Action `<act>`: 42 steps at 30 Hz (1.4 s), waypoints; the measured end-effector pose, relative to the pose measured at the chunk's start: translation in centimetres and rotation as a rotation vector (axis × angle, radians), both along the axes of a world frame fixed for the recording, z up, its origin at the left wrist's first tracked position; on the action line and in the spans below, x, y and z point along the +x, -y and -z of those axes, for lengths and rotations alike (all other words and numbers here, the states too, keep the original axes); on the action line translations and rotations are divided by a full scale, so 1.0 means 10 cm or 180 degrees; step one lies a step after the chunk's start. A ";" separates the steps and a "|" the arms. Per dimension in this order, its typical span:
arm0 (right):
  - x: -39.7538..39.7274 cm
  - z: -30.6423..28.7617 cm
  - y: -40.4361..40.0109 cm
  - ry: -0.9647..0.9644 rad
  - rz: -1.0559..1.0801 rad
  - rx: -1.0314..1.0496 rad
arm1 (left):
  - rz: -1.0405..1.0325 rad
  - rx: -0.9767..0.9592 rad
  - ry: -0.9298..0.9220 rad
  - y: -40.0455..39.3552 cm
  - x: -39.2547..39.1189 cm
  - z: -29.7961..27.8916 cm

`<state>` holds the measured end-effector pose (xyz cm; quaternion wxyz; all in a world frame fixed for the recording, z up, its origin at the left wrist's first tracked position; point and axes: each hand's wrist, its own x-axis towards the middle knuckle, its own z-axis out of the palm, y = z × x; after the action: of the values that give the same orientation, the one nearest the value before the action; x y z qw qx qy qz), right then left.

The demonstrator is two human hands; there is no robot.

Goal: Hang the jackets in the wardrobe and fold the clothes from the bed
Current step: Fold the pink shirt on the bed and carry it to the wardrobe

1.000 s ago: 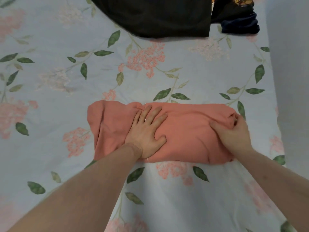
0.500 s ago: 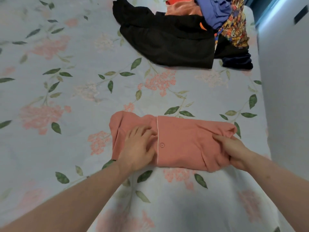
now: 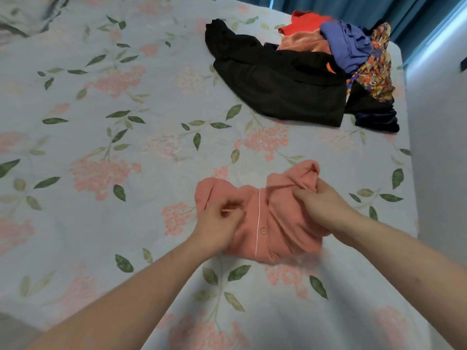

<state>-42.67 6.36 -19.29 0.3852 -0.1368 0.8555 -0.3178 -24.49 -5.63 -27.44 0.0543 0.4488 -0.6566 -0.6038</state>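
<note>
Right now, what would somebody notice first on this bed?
First, the pink shirt in the middle near the bottom, gripped by both hands: the left hand on its left part, the right hand lifting its right end. Next, the messy pile of clothes at the top right of the flowery bedsheet.

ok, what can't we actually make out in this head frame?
- Pink shirt: its folded-under layers are hidden by its own top layer, and both hands cover parts of it.
- Left hand: fingertips curl into the fabric, so the exact pinch is unclear.
- Right hand: its palm side is hidden.
- Clothes pile: items overlap, with the black garment covering the lower ones, so no count or type.
- Wardrobe: not in view.
</note>
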 end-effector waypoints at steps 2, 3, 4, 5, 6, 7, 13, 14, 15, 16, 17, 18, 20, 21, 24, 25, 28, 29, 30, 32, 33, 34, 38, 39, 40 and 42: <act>0.18 0.02 0.23 0.0205 -0.0124 -0.0042 | -0.0323 0.0672 -0.0096 0.04 -0.08 -0.05; 0.29 0.04 0.34 0.0394 -0.0159 -0.0118 | -0.0467 0.0933 -0.0129 0.07 -0.11 -0.06; 0.39 0.09 0.43 0.0729 -0.0126 -0.0268 | -0.0592 0.1140 -0.0142 0.11 -0.13 -0.06; 0.50 0.13 0.52 0.1169 -0.0057 -0.0412 | -0.0701 0.1304 -0.0143 0.15 -0.14 -0.06; 0.60 0.18 0.59 0.1546 -0.0003 -0.0539 | -0.0749 0.1447 -0.0143 0.19 -0.13 -0.04; 0.69 0.21 0.63 0.1655 -0.0054 -0.0595 | -0.0742 0.1566 -0.0134 0.23 -0.11 -0.02; 0.59 0.31 0.34 -0.0255 0.0443 -0.0744 | -0.0759 0.1576 0.0222 0.32 -0.01 0.18; 0.54 0.36 0.23 -0.0678 0.0311 -0.0533 | -0.0749 0.1550 0.0216 0.33 -0.03 0.20; 0.50 0.43 0.14 -0.0866 0.0156 -0.0290 | -0.0725 0.1520 0.0206 0.33 -0.05 0.21; 0.49 0.50 0.07 -0.0853 0.0006 -0.0025 | -0.0702 0.1493 0.0199 0.31 -0.09 0.20; 0.52 0.57 0.02 -0.0746 -0.0141 0.0200 | -0.0700 0.1443 0.0222 0.29 -0.14 0.18; 0.56 0.64 0.00 -0.0639 -0.0259 0.0327 | -0.0715 0.1371 0.0262 0.26 -0.20 0.16; 0.66 0.75 0.02 -0.0543 -0.0404 0.0204 | -0.0700 0.1122 0.0335 0.21 -0.33 0.18; 0.72 0.79 0.06 -0.0439 -0.0412 0.0039 | -0.0623 0.0968 0.0389 0.21 -0.39 0.21; 0.88 0.80 0.21 0.0142 -0.0293 -0.0336 | -0.0483 0.0619 0.0604 0.24 -0.52 0.34; 0.91 0.80 0.24 0.0195 -0.0190 -0.0405 | -0.0486 0.0546 0.0667 0.25 -0.54 0.36; 0.86 0.69 0.21 -0.0046 0.0420 -0.0757 | -0.0486 0.0045 0.0631 0.40 -0.58 0.33; 0.80 0.65 0.16 -0.0290 0.0557 -0.0907 | -0.0541 -0.0120 0.0548 0.49 -0.58 0.27; 0.73 0.64 0.11 -0.0587 0.0564 -0.1020 | -0.0615 -0.0219 0.0468 0.59 -0.57 0.24; 0.59 0.71 0.02 -0.1070 0.0237 -0.0934 | -0.0568 -0.0315 0.0486 0.79 -0.50 0.26; 0.54 0.77 0.00 -0.1108 0.0031 -0.0766 | -0.0457 -0.0295 0.0604 0.88 -0.44 0.33; 0.52 0.85 0.00 -0.1036 -0.0188 -0.0563 | -0.0352 -0.0221 0.0739 0.94 -0.36 0.40; 0.71 1.21 0.05 -0.0862 -0.1134 0.0254 | -0.0033 -0.0357 0.1208 0.87 -0.15 0.64; 0.80 1.31 0.04 -0.0837 -0.1280 0.0377 | -0.0086 -0.0593 0.1237 0.79 -0.12 0.68; 0.89 1.42 0.03 -0.0829 -0.1368 0.0453 | -0.0137 -0.0824 0.1209 0.69 -0.10 0.68; 1.00 1.58 0.01 -0.0871 -0.1492 0.0614 | -0.0061 -0.1104 0.0994 0.48 -0.03 0.71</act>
<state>-32.70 6.30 -35.09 0.3404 -0.3352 0.8708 -0.1159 -24.81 -10.43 -34.53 0.0340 0.5269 -0.7466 -0.4046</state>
